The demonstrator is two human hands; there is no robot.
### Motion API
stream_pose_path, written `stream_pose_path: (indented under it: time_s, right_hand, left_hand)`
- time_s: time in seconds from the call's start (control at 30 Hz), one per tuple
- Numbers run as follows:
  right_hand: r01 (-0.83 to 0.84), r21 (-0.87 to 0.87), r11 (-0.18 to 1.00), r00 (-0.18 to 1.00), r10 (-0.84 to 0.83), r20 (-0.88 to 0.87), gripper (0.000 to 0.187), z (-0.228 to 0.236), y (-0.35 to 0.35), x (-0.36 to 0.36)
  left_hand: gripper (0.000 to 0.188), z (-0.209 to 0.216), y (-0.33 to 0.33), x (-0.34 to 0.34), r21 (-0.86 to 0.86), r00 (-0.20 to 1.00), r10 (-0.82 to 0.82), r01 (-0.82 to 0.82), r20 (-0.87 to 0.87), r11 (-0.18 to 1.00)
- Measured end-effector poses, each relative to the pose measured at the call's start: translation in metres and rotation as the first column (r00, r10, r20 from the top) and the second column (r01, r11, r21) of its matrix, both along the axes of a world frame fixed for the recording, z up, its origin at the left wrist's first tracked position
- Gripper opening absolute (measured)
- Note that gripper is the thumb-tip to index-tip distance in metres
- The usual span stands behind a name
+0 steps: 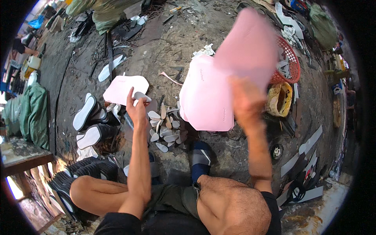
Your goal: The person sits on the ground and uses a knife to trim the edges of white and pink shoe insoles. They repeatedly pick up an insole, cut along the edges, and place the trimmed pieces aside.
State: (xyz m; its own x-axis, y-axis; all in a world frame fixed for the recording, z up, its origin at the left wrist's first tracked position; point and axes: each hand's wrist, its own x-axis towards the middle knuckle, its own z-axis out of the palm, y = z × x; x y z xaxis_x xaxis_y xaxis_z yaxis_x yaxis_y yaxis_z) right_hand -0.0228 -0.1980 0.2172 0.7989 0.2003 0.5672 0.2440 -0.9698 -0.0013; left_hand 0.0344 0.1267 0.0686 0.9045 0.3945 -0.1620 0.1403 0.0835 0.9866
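My left hand pinches a small grey-white rounded piece, its index finger stretched out over the near edge of a pink sheet on the ground. My right hand, smeared by motion, holds up a large pink sheet, also blurred. Beneath and to the left of it lies a stack of pink sheets. A heap of small rounded cut pieces, grey, white and tan, sits between the lone sheet and the stack, just ahead of my feet.
At the right stand a red plastic basket of scraps and a yellow container. Black shoes with white soles lie at the left, near rows of dark soles. Green sacks stand far left. Offcuts litter the dark ground.
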Motion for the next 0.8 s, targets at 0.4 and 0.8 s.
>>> stream_pose_path:
  time_s: [0.4, 0.8]
  right_hand:
    - [0.407, 0.901, 0.151, 0.765, 0.482, -0.427, 0.027, -0.079, 0.054, -0.125]
    - [-0.054, 0.377, 0.925, 0.872, 0.228, -0.432, 0.035, -0.089, -0.038, -0.080]
  left_hand:
    - [0.015, 0.063, -0.105, -0.151, -0.441, 0.835, -0.528, 0.420, -0.154, 0.793]
    - [0.020, 0.036, -0.056, -0.121, -0.602, 0.858, -0.493, 0.321, -0.142, 0.732]
